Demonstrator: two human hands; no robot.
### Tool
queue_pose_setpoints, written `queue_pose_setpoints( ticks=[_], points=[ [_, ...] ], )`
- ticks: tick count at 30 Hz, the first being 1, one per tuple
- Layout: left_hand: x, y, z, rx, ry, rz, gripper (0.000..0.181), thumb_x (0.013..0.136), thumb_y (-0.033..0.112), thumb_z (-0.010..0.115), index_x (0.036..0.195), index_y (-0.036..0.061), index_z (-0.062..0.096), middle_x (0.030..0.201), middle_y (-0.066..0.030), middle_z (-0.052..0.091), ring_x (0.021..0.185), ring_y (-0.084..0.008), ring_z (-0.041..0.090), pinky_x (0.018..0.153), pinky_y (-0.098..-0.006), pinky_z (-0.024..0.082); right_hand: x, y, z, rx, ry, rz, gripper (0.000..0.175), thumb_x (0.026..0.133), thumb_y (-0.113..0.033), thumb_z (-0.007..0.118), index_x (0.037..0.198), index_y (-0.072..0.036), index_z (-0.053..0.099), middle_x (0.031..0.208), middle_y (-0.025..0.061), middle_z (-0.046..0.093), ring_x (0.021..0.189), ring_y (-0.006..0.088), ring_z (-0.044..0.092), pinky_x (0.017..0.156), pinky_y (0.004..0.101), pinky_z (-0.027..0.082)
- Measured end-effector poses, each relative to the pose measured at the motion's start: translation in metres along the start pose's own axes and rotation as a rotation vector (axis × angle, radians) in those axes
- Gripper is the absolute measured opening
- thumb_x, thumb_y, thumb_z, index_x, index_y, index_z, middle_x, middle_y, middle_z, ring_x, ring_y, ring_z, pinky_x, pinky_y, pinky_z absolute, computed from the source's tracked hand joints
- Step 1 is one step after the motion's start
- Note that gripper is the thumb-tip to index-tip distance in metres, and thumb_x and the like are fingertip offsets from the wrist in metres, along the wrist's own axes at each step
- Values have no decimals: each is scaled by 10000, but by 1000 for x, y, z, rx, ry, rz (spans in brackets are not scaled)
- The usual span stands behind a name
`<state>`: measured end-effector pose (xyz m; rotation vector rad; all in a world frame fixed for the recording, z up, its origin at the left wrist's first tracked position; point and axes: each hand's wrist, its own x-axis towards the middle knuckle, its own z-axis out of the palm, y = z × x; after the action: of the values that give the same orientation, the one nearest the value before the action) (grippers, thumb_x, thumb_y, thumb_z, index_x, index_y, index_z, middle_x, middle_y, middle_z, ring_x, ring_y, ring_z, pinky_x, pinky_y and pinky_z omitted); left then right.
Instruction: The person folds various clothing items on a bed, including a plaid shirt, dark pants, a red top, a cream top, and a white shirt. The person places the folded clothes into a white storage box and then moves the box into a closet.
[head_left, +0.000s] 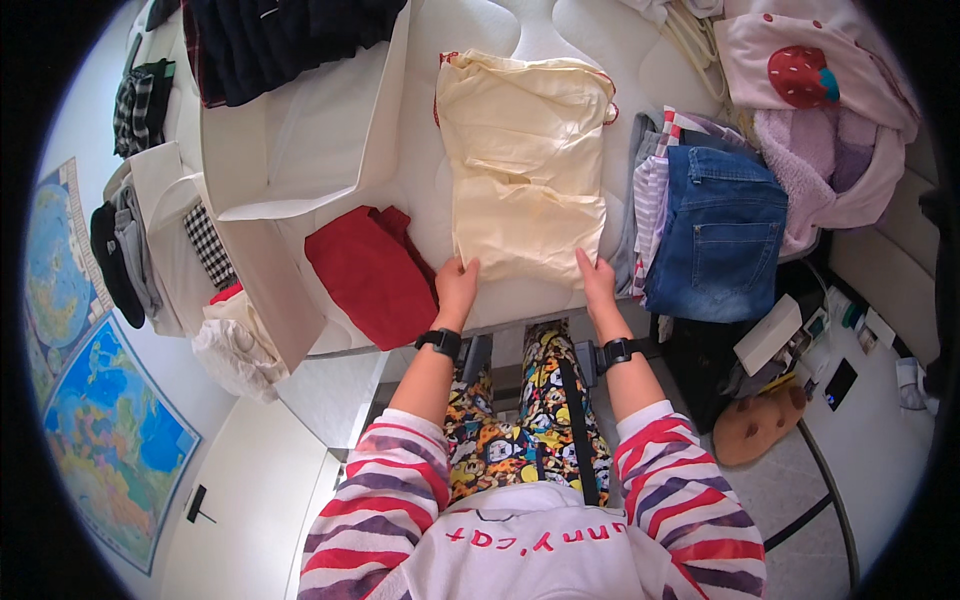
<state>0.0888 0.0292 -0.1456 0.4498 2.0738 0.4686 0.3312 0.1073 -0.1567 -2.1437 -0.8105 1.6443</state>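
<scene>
A cream-coloured cloth garment with red lace-like trim near its far corners lies on the white quilted mattress before me. Its near part is folded over toward the far end. My left hand grips the near left corner, thumb on top. At the near right corner, my right hand pinches the fabric the same way. The fingers under the cloth are hidden. Just left of my left hand lies a folded dark red garment. Close by on the right sits a stack topped by folded blue jeans.
An open white fabric box holds dark clothes; a second box beside it contains checked cloth. Pink fleece clothing with a strawberry patch is heaped at the far right. A side table bears small items.
</scene>
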Motion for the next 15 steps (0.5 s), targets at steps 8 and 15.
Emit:
queue_pose_setpoints(
  ticks=[8,15],
  points=[
    [-45,65,-58,-546,7,-164,236,829,164,662,942,-18,560,687,-62,580,475,-111,504,410,-243,384,-34,-59,-24,198,17,76,565,766,-41,660,1299,21,481,1209,174,553,998,196,584,821,276,474],
    [44,195,-87,-1138,-242,381,507,930,168,537,1364,-12,347,1153,-174,584,1083,-224,571,903,-348,465,55,-185,9,805,-232,-58,367,851,-278,634,1114,-29,574,933,102,663,805,223,646,751,335,518]
  ],
)
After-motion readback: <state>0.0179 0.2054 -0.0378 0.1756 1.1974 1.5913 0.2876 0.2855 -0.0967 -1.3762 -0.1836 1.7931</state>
